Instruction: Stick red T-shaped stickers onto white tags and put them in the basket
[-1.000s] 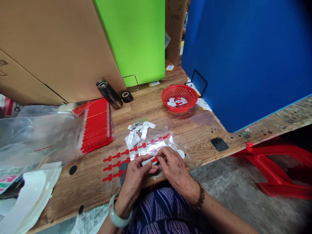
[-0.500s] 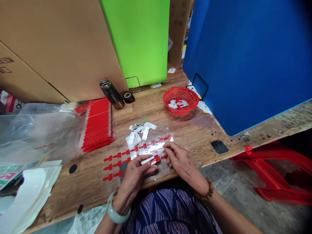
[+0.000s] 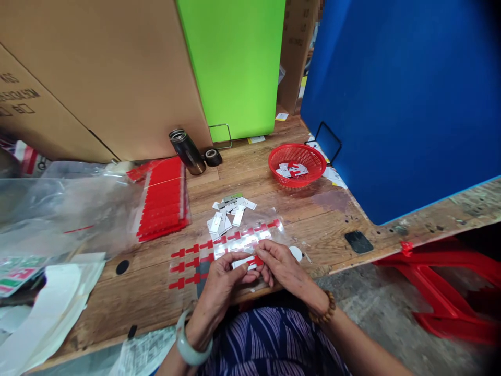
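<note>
My left hand (image 3: 219, 282) holds a small white rectangular piece (image 3: 240, 262) between thumb and fingers, low over the table's front edge. A red sticker (image 3: 256, 261) lies on the right end of that piece. At that end, my right hand (image 3: 285, 271) closes thumb and finger on the piece. Beneath and left of the hands spreads a clear sheet with rows of red T-shaped stickers (image 3: 192, 265); my hands cover part of it. Just beyond the sheet is a loose pile of white pieces (image 3: 216, 223).
A red basket (image 3: 274, 156) with several white and red pieces stands at the back right. Further left are a dark flask (image 3: 190, 155), its lid (image 3: 213, 157) and stacked red sticker sheets (image 3: 162, 196). A white disc (image 3: 296, 254) lies beside my right hand. A blue panel (image 3: 391, 104) rises at right.
My right hand has moved left and down to the white piece and now grips its red end. The white disc has come into sight. The whole view has shifted slightly.
</note>
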`<state>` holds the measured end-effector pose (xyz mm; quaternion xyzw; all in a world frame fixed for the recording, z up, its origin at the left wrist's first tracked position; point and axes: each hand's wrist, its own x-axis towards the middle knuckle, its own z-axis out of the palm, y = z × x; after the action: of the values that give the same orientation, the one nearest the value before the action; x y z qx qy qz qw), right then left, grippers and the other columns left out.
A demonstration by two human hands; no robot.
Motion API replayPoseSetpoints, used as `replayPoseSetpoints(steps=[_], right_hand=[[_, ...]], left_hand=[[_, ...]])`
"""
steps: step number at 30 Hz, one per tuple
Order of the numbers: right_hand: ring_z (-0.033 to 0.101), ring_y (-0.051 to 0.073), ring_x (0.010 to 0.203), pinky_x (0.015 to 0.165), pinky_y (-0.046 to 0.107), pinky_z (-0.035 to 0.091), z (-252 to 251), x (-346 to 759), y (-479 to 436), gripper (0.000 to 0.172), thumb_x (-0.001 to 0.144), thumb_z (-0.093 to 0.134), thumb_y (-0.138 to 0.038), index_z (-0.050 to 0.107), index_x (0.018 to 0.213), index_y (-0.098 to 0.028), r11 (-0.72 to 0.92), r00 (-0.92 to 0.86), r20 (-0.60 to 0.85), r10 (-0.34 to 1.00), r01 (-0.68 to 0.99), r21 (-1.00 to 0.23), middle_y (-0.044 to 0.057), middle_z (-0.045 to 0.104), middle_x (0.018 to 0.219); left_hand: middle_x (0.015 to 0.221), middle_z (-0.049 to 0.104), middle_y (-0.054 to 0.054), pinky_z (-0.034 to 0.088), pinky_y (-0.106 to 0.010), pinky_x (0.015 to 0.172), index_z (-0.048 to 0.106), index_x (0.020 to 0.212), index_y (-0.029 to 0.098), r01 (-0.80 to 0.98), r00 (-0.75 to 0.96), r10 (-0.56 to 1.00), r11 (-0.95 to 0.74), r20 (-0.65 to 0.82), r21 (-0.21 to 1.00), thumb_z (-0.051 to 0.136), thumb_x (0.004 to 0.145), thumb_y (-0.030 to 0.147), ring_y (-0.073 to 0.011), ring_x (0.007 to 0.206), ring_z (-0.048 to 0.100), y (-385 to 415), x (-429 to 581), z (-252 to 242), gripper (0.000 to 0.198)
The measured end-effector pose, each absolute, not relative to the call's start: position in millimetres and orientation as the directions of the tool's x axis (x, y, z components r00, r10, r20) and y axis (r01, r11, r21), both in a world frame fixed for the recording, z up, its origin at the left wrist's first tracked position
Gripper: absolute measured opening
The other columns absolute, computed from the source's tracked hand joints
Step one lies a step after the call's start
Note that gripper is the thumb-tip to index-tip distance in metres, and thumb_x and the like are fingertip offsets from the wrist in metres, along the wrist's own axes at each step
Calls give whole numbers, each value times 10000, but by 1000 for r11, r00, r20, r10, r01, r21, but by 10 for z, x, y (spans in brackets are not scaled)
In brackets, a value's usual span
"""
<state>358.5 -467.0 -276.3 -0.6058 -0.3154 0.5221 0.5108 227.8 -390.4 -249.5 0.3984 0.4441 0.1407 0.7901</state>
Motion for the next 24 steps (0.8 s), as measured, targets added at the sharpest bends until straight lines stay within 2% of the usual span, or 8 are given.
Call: replayPoseSetpoints(steps=[4,9,12,15,17,19,22,24], right_hand=[[447,67,356,367,163,343,-2774,3595,-4685,300,813,511,-476,503,807,-176,-250,205,-296,933,-223,-942,-70,512,464],[450,66,317,351,167,334,-2731,3673,-4685,370,735,591,-522,490,727,-166,-309,100,-350,931,-292,-905,-53,537,426],[527,84,364,380,181,397,-2723,3740,-4674,411,705,615,-550,489,745,-162,-369,26,-399,917,-329,-869,-17,610,522],[571,88,407,405,189,438,-2723,3843,-4652,437,691,628,-564,493,773,-157,-426,-20,-439,898,-288,-858,12,655,634],[562,75,406,402,173,430,-2694,3955,-4621,408,716,624,-539,505,767,-152,-411,23,-428,903,-234,-881,10,652,631],[548,63,408,402,157,421,-2616,4114,-4567,355,743,627,-488,522,758,-149,-353,123,-383,916,-210,-912,1,642,605],[560,59,443,425,145,438,-2413,4419,-4430,273,735,670,-395,551,784,-154,-197,362,-279,890,-245,-949,3,655,631],[587,67,495,448,138,453,-2261,4629,-4317,255,710,701,-344,558,814,-161,-68,489,-210,847,-293,-954,8,665,664]], left_hand=[[647,713,-73,508,-203,607,577,947,91,132,578,583,624,-571,770,732,642,209,-131,578,669,-3911,2300,-2489,362],[629,709,-74,488,-194,575,590,923,92,212,581,574,578,-577,788,696,660,224,-130,558,661,-3924,2321,-2478,313],[650,705,-72,494,-216,606,592,921,100,237,619,554,544,-557,805,679,674,251,-137,587,662,-3905,2318,-2470,302],[677,683,-49,498,-245,633,578,970,113,285,657,533,479,-534,830,655,702,295,-140,609,652,-3821,2294,-2452,333],[694,661,-36,493,-263,627,567,1024,129,335,643,604,330,-470,883,601,753,349,-147,624,639,-3709,2264,-2438,351],[772,656,-52,480,-281,625,570,1051,150,415,595,741,48,-311,909,524,808,401,-161,660,622,-3555,2228,-2432,352],[885,634,-74,455,-322,688,572,1046,165,569,545,838,-374,4,732,491,832,402,-192,753,592,-3289,2184,-2458,329],[887,615,-82,438,-334,716,558,1036,153,643,568,816,-518,103,564,489,840,362,-209,795,574,-3129,2181,-2499,295]])
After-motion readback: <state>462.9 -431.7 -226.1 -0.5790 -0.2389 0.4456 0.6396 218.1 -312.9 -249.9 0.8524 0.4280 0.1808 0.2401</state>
